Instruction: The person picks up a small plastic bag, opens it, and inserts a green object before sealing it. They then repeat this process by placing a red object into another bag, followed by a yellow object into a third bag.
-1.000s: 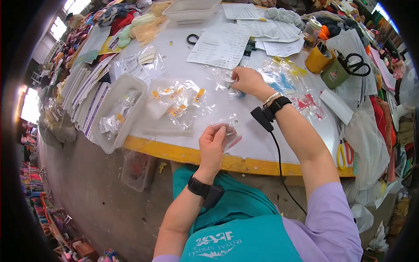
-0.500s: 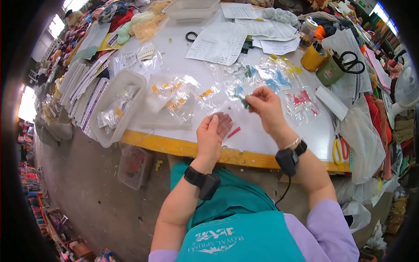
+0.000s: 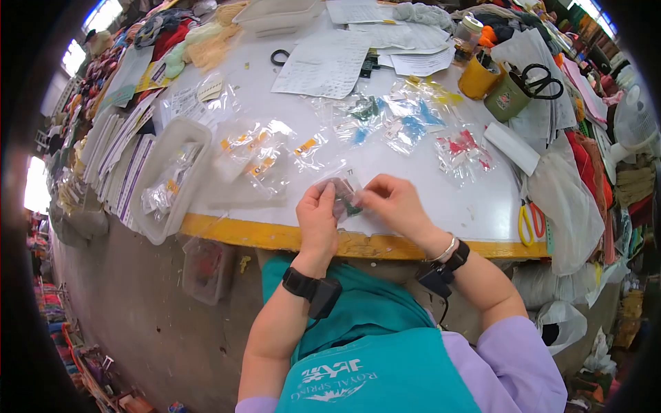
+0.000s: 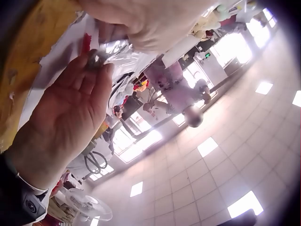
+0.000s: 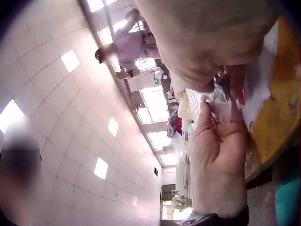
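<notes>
Near the table's front edge, my left hand [image 3: 317, 217] grips small clear plastic bags by their lower part. A label reading 77 marks the upper bag [image 3: 347, 180], and a dark green piece [image 3: 354, 208] shows at its side. My right hand [image 3: 401, 210] has come in from the right and pinches the bag's edge with thumb and fingertips. In the left wrist view a red strip [image 4: 87, 42] shows beside the fingers. The right wrist view has the shiny plastic [image 5: 222, 109] between both hands, partly covered by the fingers.
Behind the hands lie bags with green pieces [image 3: 365, 109], blue pieces [image 3: 414, 125] and red pieces [image 3: 463, 142]. Orange-labelled bags [image 3: 265, 165] and a plastic bin [image 3: 141, 206] are leftward. Scissors [image 3: 526, 224] lie at right, below a white roll [image 3: 513, 148]. Papers [image 3: 323, 65] spread behind.
My right hand was among the bags at the back, picked up a small bag with green in it, and brought it toward me to the left hand. My left hand keeps its grip near the edge.
</notes>
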`<state>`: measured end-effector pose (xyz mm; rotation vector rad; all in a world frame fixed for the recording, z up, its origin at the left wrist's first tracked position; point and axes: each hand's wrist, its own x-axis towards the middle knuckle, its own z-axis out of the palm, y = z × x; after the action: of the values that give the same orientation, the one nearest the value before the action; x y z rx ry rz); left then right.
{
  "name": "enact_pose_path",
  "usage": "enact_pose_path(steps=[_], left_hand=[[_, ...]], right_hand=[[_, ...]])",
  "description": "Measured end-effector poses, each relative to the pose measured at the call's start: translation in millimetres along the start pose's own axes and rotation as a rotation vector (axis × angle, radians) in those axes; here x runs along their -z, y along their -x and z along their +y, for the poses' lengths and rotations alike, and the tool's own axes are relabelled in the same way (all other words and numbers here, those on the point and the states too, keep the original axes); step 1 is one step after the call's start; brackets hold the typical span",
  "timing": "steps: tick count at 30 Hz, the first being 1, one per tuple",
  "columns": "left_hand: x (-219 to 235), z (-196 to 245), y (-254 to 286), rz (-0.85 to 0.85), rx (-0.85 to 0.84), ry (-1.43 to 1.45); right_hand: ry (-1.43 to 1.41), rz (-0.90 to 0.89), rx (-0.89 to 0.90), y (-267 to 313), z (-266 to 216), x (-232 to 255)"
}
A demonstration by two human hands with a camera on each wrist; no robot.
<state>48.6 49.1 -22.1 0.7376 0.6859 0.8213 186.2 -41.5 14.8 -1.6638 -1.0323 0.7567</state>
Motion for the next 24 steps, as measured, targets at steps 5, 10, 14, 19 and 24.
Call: enact_pose_path(steps=[5, 10, 14, 19, 24], left_hand=[[-3.0, 4.5, 2.4, 0.01, 0.03, -0.006], [-5.6, 6.9, 3.1, 0.005, 0.022, -0.015], [-6.0, 4.6, 3.7, 0.015, 0.003, -0.028], [-4.3, 3.0, 3.5, -0.006, -0.017, -0.036], [-2.3, 1.6, 2.1, -0.015, -0.026, -0.037]], right_hand=[[0.577, 0.398, 0.287, -59.6, 23.2, 73.7], [0.987, 0.491, 0.604, -120.4, 36.5, 92.9], [1.121, 0.493, 0.511, -148.6, 56.3, 93.0], [0.667, 0.6, 0.246, -151.6, 49.6, 117.2], [-0.335, 0.485, 0.007, -125.0, 11.5, 142.6]])
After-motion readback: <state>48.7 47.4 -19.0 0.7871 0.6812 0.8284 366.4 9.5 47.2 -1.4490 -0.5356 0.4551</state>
